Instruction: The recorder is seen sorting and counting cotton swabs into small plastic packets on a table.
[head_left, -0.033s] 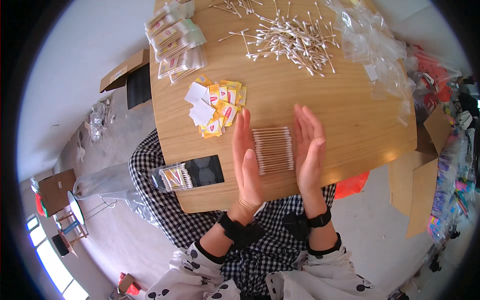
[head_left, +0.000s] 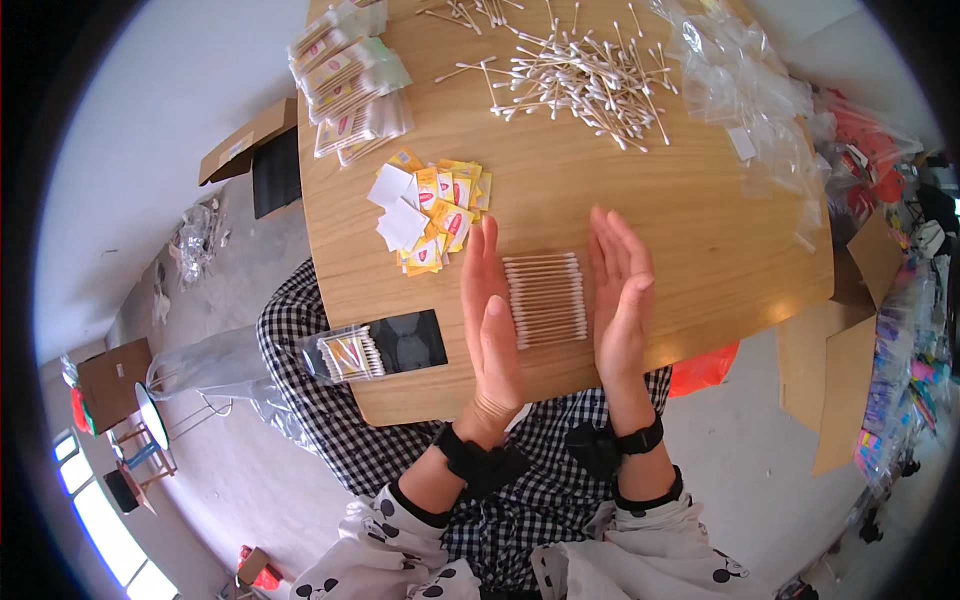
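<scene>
A neat row of cotton swabs (head_left: 546, 300) lies flat on the wooden table (head_left: 700, 240), the sticks side by side and their white tips lined up left and right. My left hand (head_left: 490, 335) stands on edge just left of the row, palm inward and fingers stretched out. Opposite it, my right hand (head_left: 620, 305) is held the same way, with a small gap to the right-hand tips. Neither hand holds anything. Beyond my left fingertips is a loose heap of yellow and white cards (head_left: 430, 205). A clear bag of swabs with a card (head_left: 348, 354) rests partly on a black pad (head_left: 420, 340) at left.
Filled swab packs (head_left: 345, 80) are stacked at the far left. A scattered pile of loose swabs (head_left: 595, 85) lies at the back. Crumpled clear plastic bags (head_left: 745, 95) cover the far right edge. An open cardboard box (head_left: 830, 370) stands right of the table.
</scene>
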